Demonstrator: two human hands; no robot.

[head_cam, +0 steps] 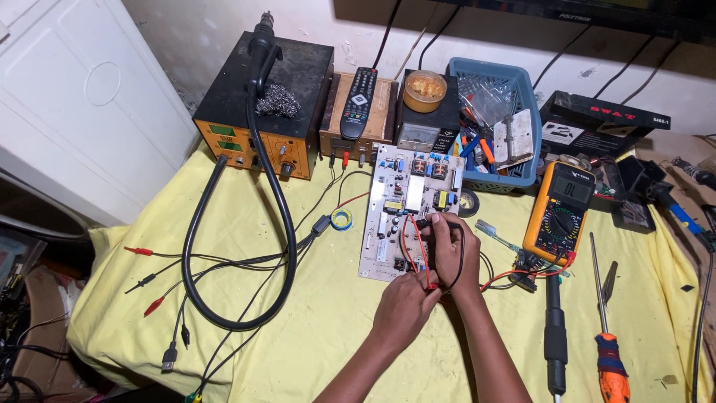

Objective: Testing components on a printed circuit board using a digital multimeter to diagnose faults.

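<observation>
On the yellow-covered desk (313,328) a pale circuit board (403,216) lies under both hands, the multimeter (559,213) off to their right. The right hand (447,250) pinches a black probe (429,222) onto the board, and the left hand (406,302) pinches a red probe (431,283) just below it. Probing seems in hand; next each tip likely needs steady seating on a contact.

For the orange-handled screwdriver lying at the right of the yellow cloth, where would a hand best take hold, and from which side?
Probably around the orange handle of the screwdriver, coming from above at the near edge of the cloth. The thin shaft points away toward the back, the thick ribbed handle lies nearest the person, and both sides of it look free, with the black tool lying apart on its left.
</observation>
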